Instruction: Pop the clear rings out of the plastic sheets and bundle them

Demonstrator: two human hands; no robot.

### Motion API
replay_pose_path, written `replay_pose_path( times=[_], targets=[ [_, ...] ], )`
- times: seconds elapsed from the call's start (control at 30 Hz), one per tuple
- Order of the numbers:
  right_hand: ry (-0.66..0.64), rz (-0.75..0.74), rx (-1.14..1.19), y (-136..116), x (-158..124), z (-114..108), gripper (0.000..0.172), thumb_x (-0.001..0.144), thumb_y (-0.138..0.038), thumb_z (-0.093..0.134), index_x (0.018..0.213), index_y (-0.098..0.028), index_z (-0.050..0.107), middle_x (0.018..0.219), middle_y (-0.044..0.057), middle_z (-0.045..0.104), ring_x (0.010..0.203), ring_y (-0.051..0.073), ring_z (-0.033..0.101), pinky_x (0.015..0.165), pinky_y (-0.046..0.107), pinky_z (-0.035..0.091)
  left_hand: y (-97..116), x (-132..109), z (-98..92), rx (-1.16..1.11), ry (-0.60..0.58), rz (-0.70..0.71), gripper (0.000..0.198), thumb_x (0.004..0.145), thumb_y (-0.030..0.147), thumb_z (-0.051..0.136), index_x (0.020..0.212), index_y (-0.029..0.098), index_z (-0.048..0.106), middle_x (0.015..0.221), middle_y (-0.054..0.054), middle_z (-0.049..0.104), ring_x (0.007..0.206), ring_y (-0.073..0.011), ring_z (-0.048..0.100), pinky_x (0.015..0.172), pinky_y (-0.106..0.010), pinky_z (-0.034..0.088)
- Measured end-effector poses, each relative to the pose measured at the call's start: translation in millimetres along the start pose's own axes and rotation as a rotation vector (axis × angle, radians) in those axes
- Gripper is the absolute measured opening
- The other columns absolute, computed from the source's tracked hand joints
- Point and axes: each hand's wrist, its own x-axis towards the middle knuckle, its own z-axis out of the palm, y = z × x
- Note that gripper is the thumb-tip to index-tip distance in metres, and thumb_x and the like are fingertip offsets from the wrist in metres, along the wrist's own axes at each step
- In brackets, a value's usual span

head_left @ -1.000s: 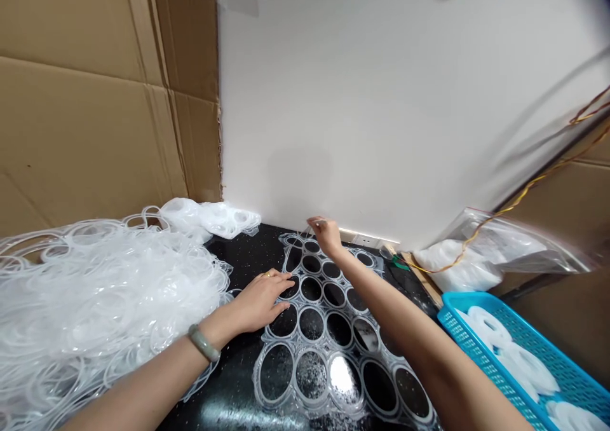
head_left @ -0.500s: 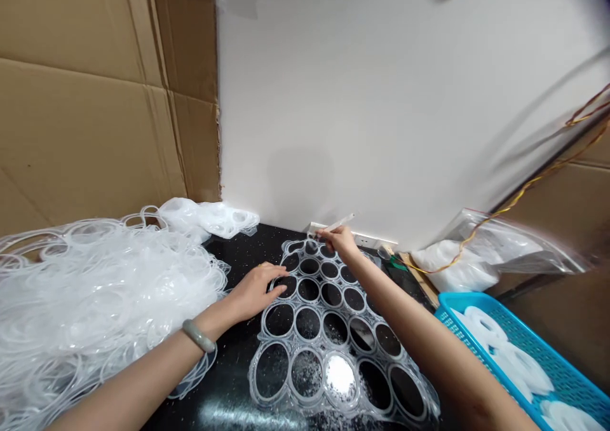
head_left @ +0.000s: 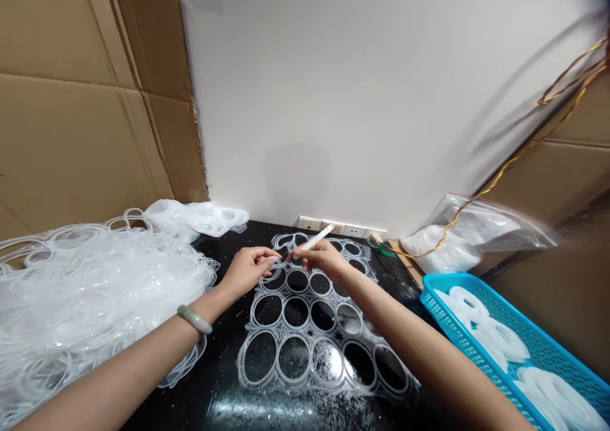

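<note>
A translucent sheet of joined rings [head_left: 277, 362] lies flat on the black tabletop, its round holes in rows. My left hand [head_left: 248, 269], a bracelet on its wrist, is closed in a pinch at the sheet's far left part, seemingly on a ring's edge. My right hand [head_left: 323, 257] grips a slim white pen-like tool [head_left: 320, 236], tilted with its lower end down by the far rings. Little space separates the two hands' fingertips. The tool's tip is too small to make out.
A big heap of clear rings and scraps [head_left: 138, 285] fills the left side. To the right, a blue basket [head_left: 441, 280] contains white rings [head_left: 508, 340]. Behind it lie a plastic bag [head_left: 438, 246] and a twisted wire [head_left: 500, 178]. A socket strip [head_left: 355, 230] sits along the white wall.
My right hand with the tool has come nearer, toward my left hand. My left hand's fingers have gone from spread on the sheet to a pinch. The view has shifted slightly.
</note>
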Motion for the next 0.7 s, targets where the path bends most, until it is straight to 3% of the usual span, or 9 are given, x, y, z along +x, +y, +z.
replay_pose_path(
  times=[0.1, 0.2, 0.33, 0.43, 0.53, 0.63, 0.7],
  targets=[
    [0.15, -0.073, -0.136, 6, 27, -15, 0.027, 0.065, -0.035, 0.076, 0.074, -0.01, 0.074, 0.063, 0.005, 0.067, 0.053, 0.01, 0.055, 0.048, 0.02, 0.04, -2, 14, -16.7, 0.28, 0.117, 0.069, 0.025, 0.083, 0.031, 0.054, 0.093, 0.019, 0.073, 0.085, -0.003, 0.074, 0.071, -0.0166, 0.065, 0.066, -0.025, 0.05],
    [0.277, -0.081, -0.281, 11, 62, -23, 0.019, 0.067, -0.028, 0.073, 0.071, -0.009, 0.073, 0.064, 0.006, 0.068, 0.055, 0.011, 0.056, 0.05, 0.02, 0.04, -5, 44, -28.7, 0.448, 0.141, 0.025, 0.023, 0.083, 0.029, 0.055, 0.094, 0.019, 0.073, 0.091, -0.004, 0.074, 0.08, -0.0178, 0.067, 0.073, -0.025, 0.049],
    [0.322, -0.052, -0.435, 22, 96, -21, 0.014, 0.069, -0.024, 0.071, 0.065, -0.01, 0.073, 0.059, 0.005, 0.067, 0.052, 0.012, 0.056, 0.052, 0.022, 0.041, -16, 90, -21.8, 0.542, 0.126, -0.103, 0.024, 0.078, 0.033, 0.065, 0.093, 0.016, 0.073, 0.092, -0.009, 0.074, 0.086, -0.0223, 0.068, 0.074, -0.026, 0.048],
    [0.331, -0.066, -0.475, 30, 104, -20, 0.012, 0.067, -0.022, 0.074, 0.062, -0.011, 0.072, 0.056, 0.004, 0.065, 0.055, 0.014, 0.058, 0.054, 0.023, 0.042, -26, 116, -5.5, 0.598, 0.057, -0.196, 0.021, 0.071, 0.033, 0.074, 0.086, 0.017, 0.073, 0.088, -0.01, 0.074, 0.088, -0.0244, 0.068, 0.073, -0.027, 0.049],
    [0.337, -0.09, -0.498, 37, 103, -23, 0.014, 0.069, -0.026, 0.073, 0.068, -0.012, 0.074, 0.062, 0.005, 0.068, 0.062, 0.016, 0.062, 0.058, 0.024, 0.044, -34, 131, 5.4, 0.646, -0.016, -0.247, 0.018, 0.08, 0.031, 0.071, 0.09, 0.016, 0.07, 0.092, -0.009, 0.071, 0.089, -0.0224, 0.067, 0.076, -0.03, 0.051],
    [0.325, -0.17, -0.47, 43, 100, -28, 0.023, 0.073, -0.034, 0.069, 0.075, -0.012, 0.074, 0.07, 0.007, 0.071, 0.067, 0.018, 0.064, 0.062, 0.025, 0.046, -38, 138, 4.7, 0.687, -0.029, -0.257, 0.024, 0.09, 0.033, 0.061, 0.106, 0.015, 0.063, 0.105, -0.008, 0.065, 0.094, -0.0204, 0.064, 0.081, -0.036, 0.053],
    [0.317, -0.221, -0.429, 48, 100, -29, 0.027, 0.075, -0.037, 0.067, 0.078, -0.011, 0.074, 0.072, 0.008, 0.072, 0.068, 0.019, 0.065, 0.063, 0.026, 0.047, -40, 140, 0.7, 0.704, 0.008, -0.249, 0.019, 0.089, 0.031, 0.061, 0.1, 0.016, 0.067, 0.102, -0.008, 0.068, 0.095, -0.0227, 0.065, 0.08, -0.034, 0.051]
  ],
)
